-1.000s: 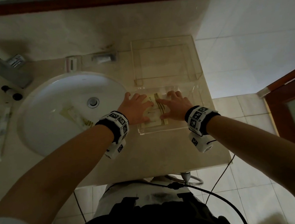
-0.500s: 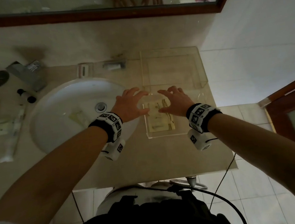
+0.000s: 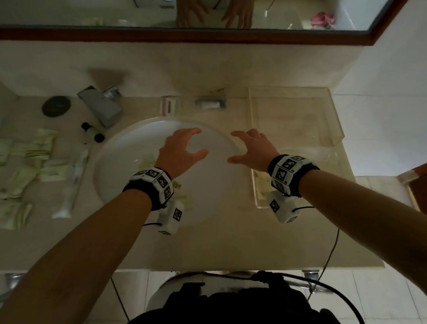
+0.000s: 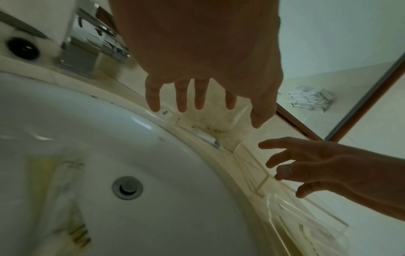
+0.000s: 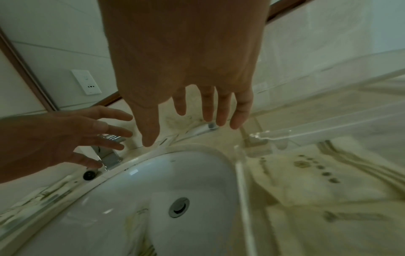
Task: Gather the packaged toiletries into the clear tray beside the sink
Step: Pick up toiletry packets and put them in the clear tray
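My left hand (image 3: 192, 144) hovers over the white sink (image 3: 120, 175), fingers spread and empty. My right hand (image 3: 239, 146) hangs beside it, over the sink's right rim, also spread and holding nothing. The small clear tray (image 3: 255, 191) sits right of the sink, mostly under my right wrist. A cream packet (image 5: 328, 190) lies flat inside it. Another packet (image 4: 54, 190) lies in the basin below my left wrist. Several pale green packets (image 3: 22, 173) are scattered on the counter left of the sink.
A larger clear box (image 3: 332, 115) stands behind the tray. The faucet (image 3: 102, 109), two black-capped small bottles (image 3: 92, 132), a white tube (image 3: 72, 184) and a black round disc (image 3: 55, 106) lie left of the sink. A soap dish (image 3: 210, 102) sits behind it, below the mirror (image 3: 296, 4).
Both hands have lifted off the packet in the tray and moved left, out over the sink. The packet stays in the tray. The head view has swung left and up.
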`<state>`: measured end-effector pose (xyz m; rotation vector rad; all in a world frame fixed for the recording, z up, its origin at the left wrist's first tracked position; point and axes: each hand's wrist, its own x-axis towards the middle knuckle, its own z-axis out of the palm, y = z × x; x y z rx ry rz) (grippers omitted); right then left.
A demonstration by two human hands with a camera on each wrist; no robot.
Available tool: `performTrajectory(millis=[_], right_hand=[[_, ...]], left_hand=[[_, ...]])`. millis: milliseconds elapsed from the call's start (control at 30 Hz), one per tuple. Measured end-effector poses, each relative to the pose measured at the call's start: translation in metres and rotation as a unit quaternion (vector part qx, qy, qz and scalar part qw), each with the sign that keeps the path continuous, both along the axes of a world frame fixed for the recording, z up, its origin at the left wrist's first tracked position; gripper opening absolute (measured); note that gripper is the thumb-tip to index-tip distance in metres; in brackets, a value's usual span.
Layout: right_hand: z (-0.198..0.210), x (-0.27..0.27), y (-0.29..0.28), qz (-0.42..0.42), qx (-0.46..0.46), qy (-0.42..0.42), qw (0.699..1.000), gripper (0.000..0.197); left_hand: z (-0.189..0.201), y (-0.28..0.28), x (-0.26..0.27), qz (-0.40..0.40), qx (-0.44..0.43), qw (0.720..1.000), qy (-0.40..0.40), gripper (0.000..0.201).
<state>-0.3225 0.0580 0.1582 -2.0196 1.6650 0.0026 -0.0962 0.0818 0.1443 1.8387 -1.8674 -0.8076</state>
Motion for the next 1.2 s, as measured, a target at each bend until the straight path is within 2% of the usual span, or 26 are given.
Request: performTrajectory(millis=[167,300,500,767,900,1033,1200], right_hand=[[-0.002,0.046,-0.009,0.005,0.027,-0.016,1.0,0.079],[-0.01,0.078,-0.015,0.001,0.06,-0.03,0.998,0.08],[-0.035,0.121,-0.02,-0.039,0.129,-0.062,0.989,0.081],[-0.072,0.165,-0.015,-0.059,0.214,-0.05,0.974,0.084],[-0.088,0.176,-0.016,-0.046,0.254,-0.013,0.966,0.074],[-0.096,0.189,-0.017,-0.037,0.332,0.008,0.943,0.055],[-0.113,0.202,-0.014,-0.08,0.386,-0.002,0.919,0.049]], left_hand=[[-0.012,0.005,0.05,0.039,0.019,0.998,0.04,0.069],[-0.017,0.009,0.081,0.074,0.033,0.994,0.067,0.084],[-0.038,0.007,0.118,0.112,0.056,0.985,0.114,0.065],[-0.058,-0.002,0.141,0.137,0.092,0.974,0.158,0.06],[-0.067,-0.007,0.147,0.139,0.112,0.969,0.17,0.06],[-0.072,-0.011,0.153,0.136,0.113,0.969,0.171,0.059],[-0.082,-0.017,0.162,0.138,0.118,0.968,0.174,0.063]])
